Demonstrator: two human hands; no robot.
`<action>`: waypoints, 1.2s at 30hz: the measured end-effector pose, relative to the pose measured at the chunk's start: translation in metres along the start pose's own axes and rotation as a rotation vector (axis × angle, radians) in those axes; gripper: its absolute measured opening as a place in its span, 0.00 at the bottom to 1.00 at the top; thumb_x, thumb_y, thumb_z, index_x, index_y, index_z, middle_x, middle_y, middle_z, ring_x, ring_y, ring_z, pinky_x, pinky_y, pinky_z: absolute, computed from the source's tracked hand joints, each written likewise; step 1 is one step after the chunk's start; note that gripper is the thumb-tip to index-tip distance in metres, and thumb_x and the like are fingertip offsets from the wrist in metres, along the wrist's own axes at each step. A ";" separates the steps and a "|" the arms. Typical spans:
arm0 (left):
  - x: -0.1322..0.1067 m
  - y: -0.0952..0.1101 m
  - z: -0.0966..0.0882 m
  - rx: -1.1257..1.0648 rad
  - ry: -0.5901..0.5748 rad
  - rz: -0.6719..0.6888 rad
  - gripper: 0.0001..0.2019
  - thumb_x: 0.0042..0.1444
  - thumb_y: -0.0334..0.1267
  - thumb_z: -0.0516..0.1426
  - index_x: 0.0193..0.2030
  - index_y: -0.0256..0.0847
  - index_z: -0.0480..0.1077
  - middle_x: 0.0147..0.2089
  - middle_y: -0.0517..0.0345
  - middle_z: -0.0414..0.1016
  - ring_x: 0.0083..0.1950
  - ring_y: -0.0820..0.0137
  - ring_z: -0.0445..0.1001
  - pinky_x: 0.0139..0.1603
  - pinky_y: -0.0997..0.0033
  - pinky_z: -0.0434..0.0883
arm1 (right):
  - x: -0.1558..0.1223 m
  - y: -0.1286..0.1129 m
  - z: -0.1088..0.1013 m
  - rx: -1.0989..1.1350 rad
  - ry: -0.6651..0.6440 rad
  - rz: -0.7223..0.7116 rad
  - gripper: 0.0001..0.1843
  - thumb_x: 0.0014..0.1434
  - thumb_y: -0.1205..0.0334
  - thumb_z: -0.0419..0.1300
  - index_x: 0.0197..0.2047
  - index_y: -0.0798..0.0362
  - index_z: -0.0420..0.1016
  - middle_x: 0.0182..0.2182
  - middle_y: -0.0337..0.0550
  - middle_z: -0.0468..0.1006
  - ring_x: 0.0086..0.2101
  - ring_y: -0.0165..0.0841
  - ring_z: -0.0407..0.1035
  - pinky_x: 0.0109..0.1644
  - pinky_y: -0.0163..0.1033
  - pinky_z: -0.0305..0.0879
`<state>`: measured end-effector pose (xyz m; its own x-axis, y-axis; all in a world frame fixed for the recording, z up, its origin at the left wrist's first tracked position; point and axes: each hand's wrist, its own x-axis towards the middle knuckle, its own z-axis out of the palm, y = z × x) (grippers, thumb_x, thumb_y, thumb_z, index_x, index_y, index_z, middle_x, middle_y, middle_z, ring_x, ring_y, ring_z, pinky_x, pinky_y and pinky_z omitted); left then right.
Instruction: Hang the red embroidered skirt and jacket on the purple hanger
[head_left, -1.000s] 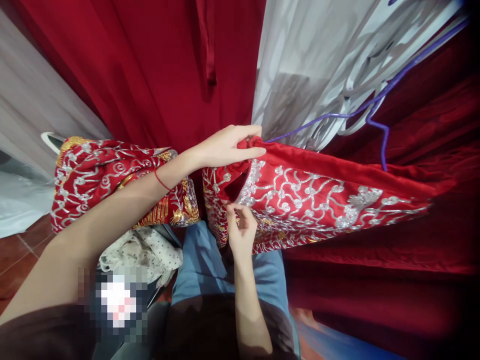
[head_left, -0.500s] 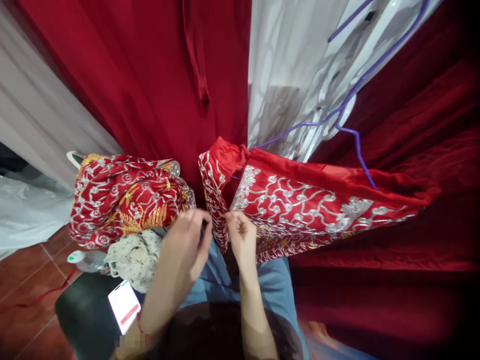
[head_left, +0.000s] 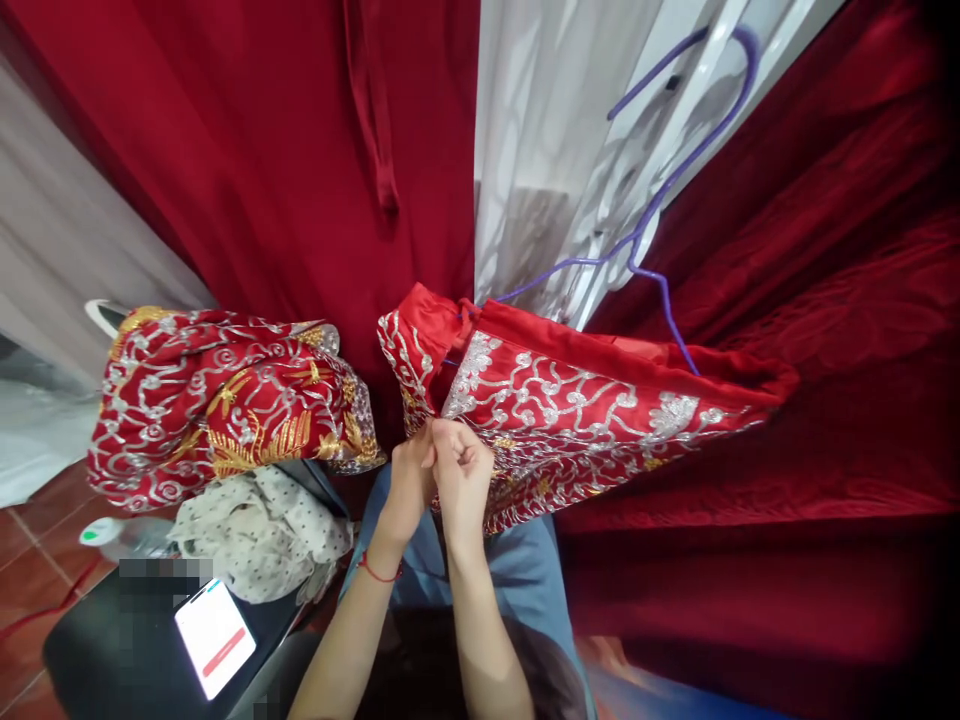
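Note:
A red garment with silver embroidery (head_left: 585,410) hangs from a purple hanger (head_left: 660,190) in front of me. Both my hands meet at its lower left front edge. My left hand (head_left: 409,475), with a red thread round the wrist, pinches the embroidered edge. My right hand (head_left: 461,475) is closed beside it, fingers curled on the same edge. What lies between the fingertips is too small to make out.
A second red garment with gold and silver embroidery (head_left: 225,405) lies on the left over a dotted cream cloth (head_left: 262,530). A phone with a lit screen (head_left: 214,635) rests on a dark seat. Red curtains (head_left: 262,150) and white fabric (head_left: 547,130) hang behind.
My left hand let go of the garment's collar, dropped down and joined my right hand at the lower front edge. The view shifted so the hanger hook shows.

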<state>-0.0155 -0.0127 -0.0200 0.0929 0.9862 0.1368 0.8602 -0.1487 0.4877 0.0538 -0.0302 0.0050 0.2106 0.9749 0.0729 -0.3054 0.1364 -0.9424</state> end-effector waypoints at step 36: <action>0.030 0.048 -0.081 -0.323 0.676 0.305 0.10 0.68 0.42 0.51 0.47 0.40 0.69 0.50 0.51 0.72 0.38 0.74 0.74 0.35 0.75 0.70 | 0.021 -0.095 -0.040 -0.682 0.123 -0.501 0.18 0.65 0.55 0.58 0.25 0.52 0.68 0.17 0.31 0.67 0.18 0.23 0.59 0.26 0.30 0.56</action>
<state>-0.0118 0.0036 0.0770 -0.1120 0.6572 0.7454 0.6486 -0.5199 0.5559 0.1246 -0.0298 0.0824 0.2830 0.7963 0.5346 0.4677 0.3720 -0.8018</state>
